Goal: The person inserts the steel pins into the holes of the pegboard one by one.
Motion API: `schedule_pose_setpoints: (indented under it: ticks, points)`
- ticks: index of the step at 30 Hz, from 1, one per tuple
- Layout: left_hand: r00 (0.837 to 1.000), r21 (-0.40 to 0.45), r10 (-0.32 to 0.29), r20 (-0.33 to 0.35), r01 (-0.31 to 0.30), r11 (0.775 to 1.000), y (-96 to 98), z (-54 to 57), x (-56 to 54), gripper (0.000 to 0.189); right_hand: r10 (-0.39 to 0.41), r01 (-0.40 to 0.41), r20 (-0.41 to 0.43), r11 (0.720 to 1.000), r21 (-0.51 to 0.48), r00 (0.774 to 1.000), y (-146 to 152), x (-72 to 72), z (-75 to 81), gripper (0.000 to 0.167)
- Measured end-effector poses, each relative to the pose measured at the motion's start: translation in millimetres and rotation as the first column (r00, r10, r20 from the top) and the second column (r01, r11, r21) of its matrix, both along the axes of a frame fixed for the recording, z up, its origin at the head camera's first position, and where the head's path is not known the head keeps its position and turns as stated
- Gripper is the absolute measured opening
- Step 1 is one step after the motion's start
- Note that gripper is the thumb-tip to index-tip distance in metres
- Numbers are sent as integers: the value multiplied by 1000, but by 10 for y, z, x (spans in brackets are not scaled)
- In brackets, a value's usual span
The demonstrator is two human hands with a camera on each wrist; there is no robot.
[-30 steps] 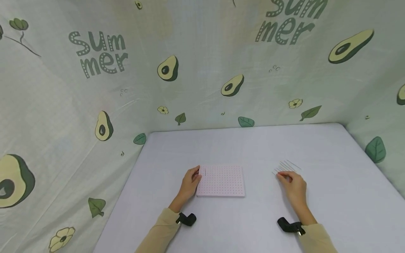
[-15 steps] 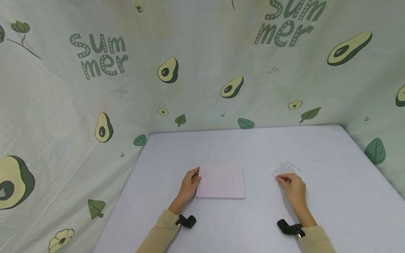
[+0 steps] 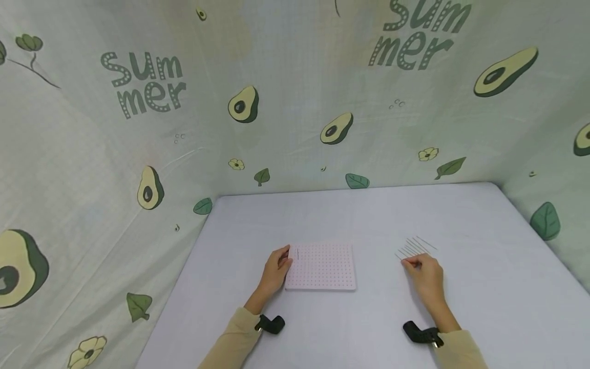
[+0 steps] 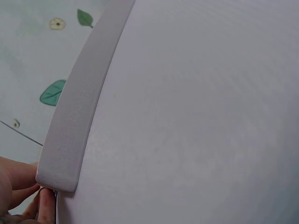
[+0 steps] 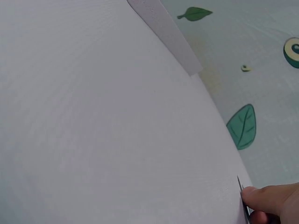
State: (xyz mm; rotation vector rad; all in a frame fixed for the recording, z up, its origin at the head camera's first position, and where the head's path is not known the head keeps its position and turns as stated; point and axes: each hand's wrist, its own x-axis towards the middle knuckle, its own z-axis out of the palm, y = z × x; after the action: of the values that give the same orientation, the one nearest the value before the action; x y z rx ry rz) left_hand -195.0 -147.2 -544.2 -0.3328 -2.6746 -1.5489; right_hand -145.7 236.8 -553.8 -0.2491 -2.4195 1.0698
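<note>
A pale pink pegboard [image 3: 322, 266] with rows of small holes lies flat on the table. My left hand [image 3: 275, 269] holds its left edge, and in the left wrist view the fingers [image 4: 21, 177] grip a corner of the board [image 4: 70, 135]. One thin dark needle [image 3: 298, 254] stands at the board's upper left, and in the left wrist view a thin needle [image 4: 21, 133] juts out past the edge. My right hand [image 3: 425, 277] pinches at the near end of a row of loose needles [image 3: 412, 248]. In the right wrist view a slim pointed needle [image 5: 241, 186] shows at the thumb.
The white tabletop [image 3: 378, 323] extends around both hands. Behind it hangs a cloth [image 3: 286, 66] printed with avocados and leaves. One needle [image 3: 426, 242] lies slanted across the far end of the row. A black wrist mount [image 3: 421, 333] sits on the right wrist.
The right hand has shifted slightly toward me along the needle row, uncovering more of the needles. The left hand and board keep their place; the head view has tilted up a little.
</note>
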Motion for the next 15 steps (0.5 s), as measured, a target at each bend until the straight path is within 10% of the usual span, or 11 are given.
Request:
schedule_pose_setpoints:
  ticks: [15]
  points:
    - [1000,-1,2,-14,-2,1000,-17,-29,-19,44,-4,4,5,1000,12,1000,-48,-26,-6,10]
